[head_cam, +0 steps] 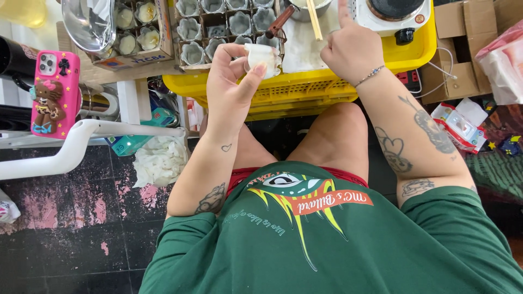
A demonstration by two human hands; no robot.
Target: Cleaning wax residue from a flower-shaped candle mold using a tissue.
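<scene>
Green shirt [327, 245] below; left hand [231, 81] pinches small white cup [261, 57]

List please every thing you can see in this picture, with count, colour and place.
small white wax-like cup: one, white, in left hand
yellow plastic crate: one, yellow, before the knees
cardboard grid of small moulds: one, brown with pale cups, on crate
wooden chopsticks: pair, tan, in metal pot at top
white electric hotplate: one, white and black, top right
pink phone case: one, pink, far left
crumpled white tissue: one heap, floor left
left hand: holds the cup
right hand: raised over crate, beaded bracelet on wrist
</scene>
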